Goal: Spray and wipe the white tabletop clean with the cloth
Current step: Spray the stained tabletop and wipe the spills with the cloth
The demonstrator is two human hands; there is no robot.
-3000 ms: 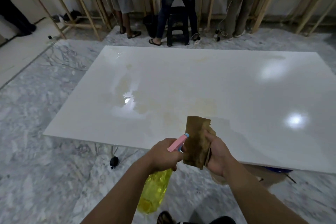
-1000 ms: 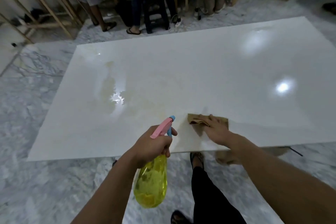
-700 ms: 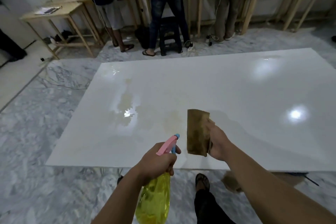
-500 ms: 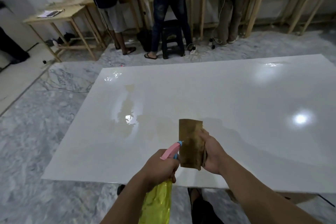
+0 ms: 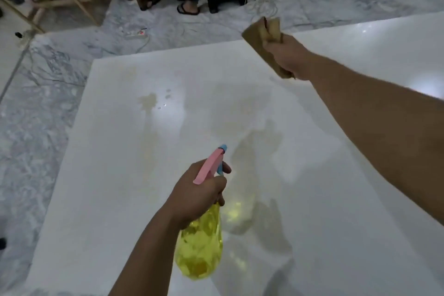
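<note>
Over the tabletop [image 5: 115, 175], right hand [image 5: 289, 59] has raised its gripped cloth [image 5: 260, 31]; left hand [image 5: 199, 193] clasps bottle [image 5: 199, 247].

Spray bottle [image 5: 199, 245] above tabletop [image 5: 120, 175], cloth [image 5: 262, 38] far right.

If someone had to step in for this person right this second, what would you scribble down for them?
Left hand: grip closed around the yellow spray bottle, nozzle aimed out over the white tabletop.
Right hand: grip closed on the brown cloth, raised near the far edge; whether it touches the surface cannot be told.
Done: parts of the tabletop look wet and streaked.
Left: a yellowish stain with droplets beside it sits at far left, and faint yellowish smears run through the middle. Wipe those with the cloth, spraying more where needed.
</note>
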